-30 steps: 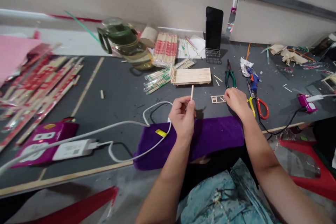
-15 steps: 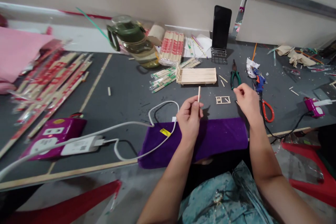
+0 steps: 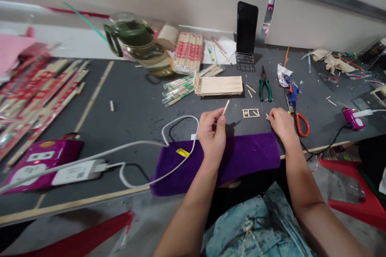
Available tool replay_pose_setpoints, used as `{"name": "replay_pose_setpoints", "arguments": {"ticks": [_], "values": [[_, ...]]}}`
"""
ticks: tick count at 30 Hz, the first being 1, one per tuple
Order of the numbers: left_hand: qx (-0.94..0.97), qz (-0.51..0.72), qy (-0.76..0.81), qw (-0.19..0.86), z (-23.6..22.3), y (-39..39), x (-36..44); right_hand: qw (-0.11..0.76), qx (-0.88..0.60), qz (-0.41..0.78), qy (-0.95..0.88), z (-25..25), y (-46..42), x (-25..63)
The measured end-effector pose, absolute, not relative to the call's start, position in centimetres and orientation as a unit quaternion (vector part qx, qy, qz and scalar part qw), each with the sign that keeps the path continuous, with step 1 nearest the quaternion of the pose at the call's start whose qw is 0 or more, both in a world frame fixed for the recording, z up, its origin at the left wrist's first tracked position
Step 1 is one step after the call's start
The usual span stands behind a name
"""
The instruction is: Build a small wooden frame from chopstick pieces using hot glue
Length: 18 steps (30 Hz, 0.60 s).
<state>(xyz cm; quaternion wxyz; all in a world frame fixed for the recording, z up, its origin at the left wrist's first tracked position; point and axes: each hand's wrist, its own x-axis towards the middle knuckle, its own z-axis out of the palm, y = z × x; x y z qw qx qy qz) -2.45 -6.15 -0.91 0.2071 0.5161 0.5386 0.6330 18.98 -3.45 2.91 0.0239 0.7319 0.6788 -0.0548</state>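
Observation:
My left hand (image 3: pixel 212 132) is closed around a short wooden stick (image 3: pixel 226 107), its tip slanting up to the right. Low over the grey table, my right hand (image 3: pixel 281 122) pinches a small pale stick piece (image 3: pixel 267 115); most of it is hidden by the fingers. Between the hands lies a little rectangular frame of sticks (image 3: pixel 251 113). Behind it stands a miniature slatted bench or bed (image 3: pixel 220 85) made of wooden sticks, with loose cut sticks (image 3: pixel 250 90) at its right. Green-handled pliers (image 3: pixel 265 86) lie beyond my right hand.
A purple cloth (image 3: pixel 247 152) lies along the front edge, crossed by a white cable (image 3: pixel 144 141). Red-handled scissors (image 3: pixel 302 123) and a blue glue gun (image 3: pixel 292 90) are at right. Behind stand a phone (image 3: pixel 246 28) and a pitcher (image 3: pixel 141 48); packaged chopsticks (image 3: pixel 45 100) lie left.
My right hand has come down to the table and now pinches a small stick piece. The stick in my left hand has tilted rightward. The view has shifted slightly.

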Motion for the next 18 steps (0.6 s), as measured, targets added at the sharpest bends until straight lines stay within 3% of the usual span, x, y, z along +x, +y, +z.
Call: {"name": "replay_pose_setpoints", "arguments": {"ticks": [4,10,18], "values": [[0.535,0.618,0.549,0.176,-0.7,-6.3,-2.4,-0.015,0.732,-0.062,0.678,3.1,-3.7,19.0],[0.548,0.615,0.542,0.166,-0.9,-6.3,-2.5,-0.237,0.684,-0.182,0.665,4.8,-5.1,19.2],[0.586,0.557,0.569,0.152,-1.4,-6.3,-2.6,-0.324,0.664,-0.212,0.640,5.5,-5.3,18.2]]}}
